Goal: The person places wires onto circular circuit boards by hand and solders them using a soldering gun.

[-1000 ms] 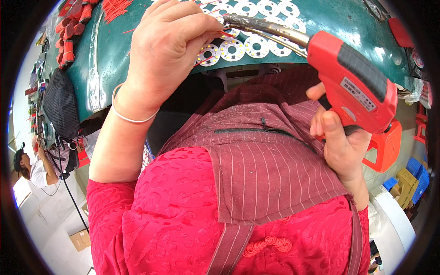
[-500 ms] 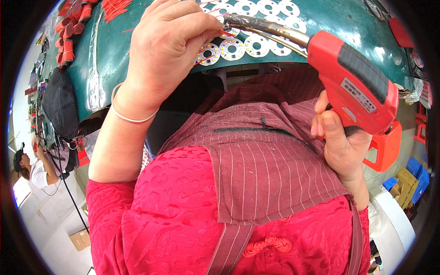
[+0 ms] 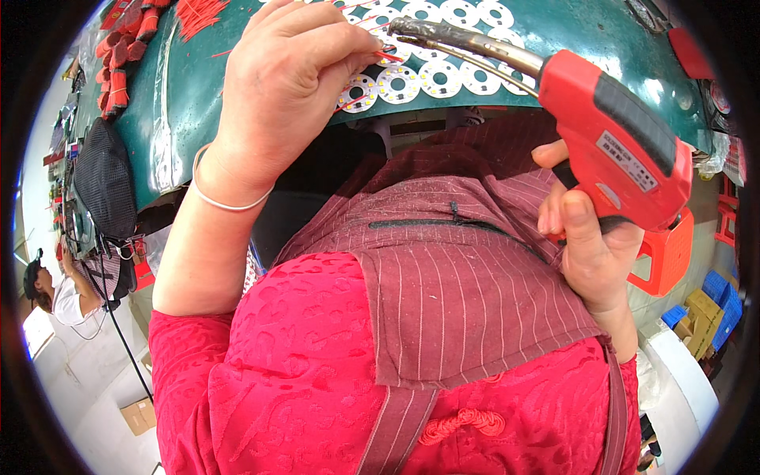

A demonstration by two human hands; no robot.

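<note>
My right hand (image 3: 590, 229) is wrapped round the handle of a red and black soldering gun (image 3: 613, 134). Its dark, narrow tip points left, above the rows of round white LED boards (image 3: 440, 79). Over the left end of those boards, my left hand (image 3: 297, 75) pinches thin red wires (image 3: 389, 55) between thumb and fingertips. The gun's tip is close to these fingertips; I cannot tell whether it touches a wire or a board. Each board has a hole in the middle and small yellowish squares around it.
The boards lie on a green tabletop (image 3: 198, 103). Loose red wires (image 3: 202, 16) and tied red wire bundles (image 3: 117, 87) are at the far left, above a black mesh bag (image 3: 104, 178). A red stool (image 3: 663, 257) stands at right; another person (image 3: 63, 289) is at far left.
The soldering gun has shifted slightly to the right, and its tip is a little farther from my left fingertips. One finger of my right hand has straightened. My left hand has hardly moved.
</note>
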